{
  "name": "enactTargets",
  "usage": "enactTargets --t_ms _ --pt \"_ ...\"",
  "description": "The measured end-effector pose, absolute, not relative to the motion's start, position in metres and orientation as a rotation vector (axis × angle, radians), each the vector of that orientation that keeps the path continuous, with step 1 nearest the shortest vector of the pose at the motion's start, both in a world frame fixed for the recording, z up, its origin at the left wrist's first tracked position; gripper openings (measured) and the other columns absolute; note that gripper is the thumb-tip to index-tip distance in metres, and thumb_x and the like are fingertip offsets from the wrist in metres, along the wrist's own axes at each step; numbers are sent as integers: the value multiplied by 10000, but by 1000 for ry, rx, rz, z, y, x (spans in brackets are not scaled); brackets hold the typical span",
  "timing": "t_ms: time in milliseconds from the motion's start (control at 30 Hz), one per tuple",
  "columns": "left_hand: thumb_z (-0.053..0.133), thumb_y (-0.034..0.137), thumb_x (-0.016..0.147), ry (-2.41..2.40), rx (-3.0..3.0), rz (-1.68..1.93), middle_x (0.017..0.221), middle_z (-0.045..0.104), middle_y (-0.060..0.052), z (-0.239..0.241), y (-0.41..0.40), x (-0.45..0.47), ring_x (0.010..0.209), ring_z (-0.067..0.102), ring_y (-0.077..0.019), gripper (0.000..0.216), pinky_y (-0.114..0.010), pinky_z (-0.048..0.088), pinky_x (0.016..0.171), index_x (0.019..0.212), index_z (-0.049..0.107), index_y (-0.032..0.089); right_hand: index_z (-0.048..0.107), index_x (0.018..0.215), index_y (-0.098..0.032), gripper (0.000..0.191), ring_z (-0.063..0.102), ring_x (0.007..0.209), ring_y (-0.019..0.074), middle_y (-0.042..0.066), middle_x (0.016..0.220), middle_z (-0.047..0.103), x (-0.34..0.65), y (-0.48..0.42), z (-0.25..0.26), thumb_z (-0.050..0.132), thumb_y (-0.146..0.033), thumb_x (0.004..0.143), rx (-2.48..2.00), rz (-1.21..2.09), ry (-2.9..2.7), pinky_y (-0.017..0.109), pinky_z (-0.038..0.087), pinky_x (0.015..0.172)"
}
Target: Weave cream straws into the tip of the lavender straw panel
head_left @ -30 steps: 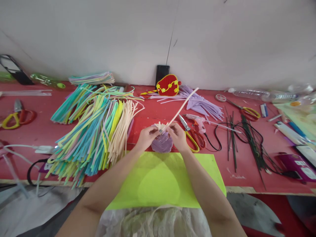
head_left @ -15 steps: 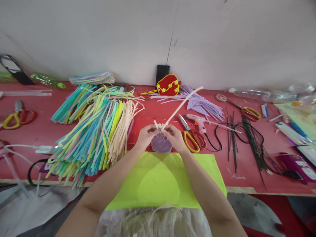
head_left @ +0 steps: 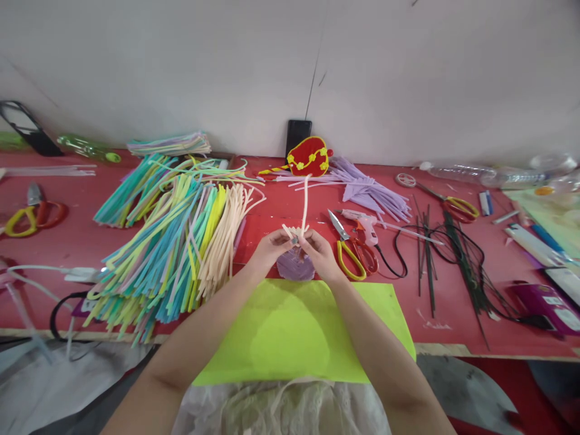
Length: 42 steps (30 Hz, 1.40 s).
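My left hand [head_left: 270,249] and my right hand [head_left: 321,254] meet over the red table, both pinching the top of a small purple woven piece [head_left: 295,266]. A long cream strip [head_left: 305,202] rises from between my fingertips and stands almost straight up. Short cream strip ends [head_left: 290,231] stick out at the top of the woven piece. The piece sits just beyond a lime-green sheet [head_left: 299,332] that lies at the table's front edge.
A big heap of coloured strips [head_left: 172,241] lies to the left. Yellow-and-red scissors [head_left: 351,251], a glue gun [head_left: 369,220], dark wires [head_left: 453,254], purple strips [head_left: 367,190] and a red ornament [head_left: 308,156] lie to the right and behind. More scissors [head_left: 27,214] are far left.
The long cream strip has swung from leaning up to the right to standing nearly upright. Both hands stay pinched together at the woven piece.
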<state>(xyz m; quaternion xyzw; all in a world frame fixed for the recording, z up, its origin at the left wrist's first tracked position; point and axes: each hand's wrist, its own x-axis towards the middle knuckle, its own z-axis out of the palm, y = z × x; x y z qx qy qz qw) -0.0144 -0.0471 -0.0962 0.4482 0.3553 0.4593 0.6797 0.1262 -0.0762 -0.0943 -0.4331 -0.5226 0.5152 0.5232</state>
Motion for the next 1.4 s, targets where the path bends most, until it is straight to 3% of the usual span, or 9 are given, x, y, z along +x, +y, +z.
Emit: enactTargets --t_ms 367,733,967,1267,1400 --pt "863 377 452 760 704 1160 654 634 54 -93 -48 -11 582 563 -63 399 -197 442 612 676 609 166 468 726 -214 316 461 469 83 -41 603 537 123 -76 -97 539 -500 839 -1128 1104 -1302 239 378 475" --pt "835 368 513 817 714 1222 630 609 65 -99 -44 -12 558 543 -56 352 -192 430 596 689 606 168 480 712 -212 312 478 519 98 -33 617 537 122 -76 -96 564 -495 813 -1178 1073 -1339 247 398 508" --pt "804 371 555 864 898 1171 682 638 38 -105 -41 -14 632 570 -89 314 -228 437 666 711 622 168 604 928 -208 318 484 516 100 -27 658 581 139 -74 -87 614 -482 766 -1177 1111 -1195 238 396 464" --pt "736 357 640 942 1210 1090 711 653 -4 -101 -44 -14 684 607 -142 240 -289 473 710 703 607 164 635 752 -200 291 452 455 87 -35 577 551 145 -67 -87 666 -487 710 -1253 1119 -1078 244 395 443" --pt "653 283 732 1053 1349 1165 833 640 -36 -100 -46 -16 775 614 -163 148 -323 489 763 811 597 171 628 689 -193 298 508 521 97 -17 629 576 150 -56 -86 674 -486 702 -1289 1121 -1077 244 440 487"
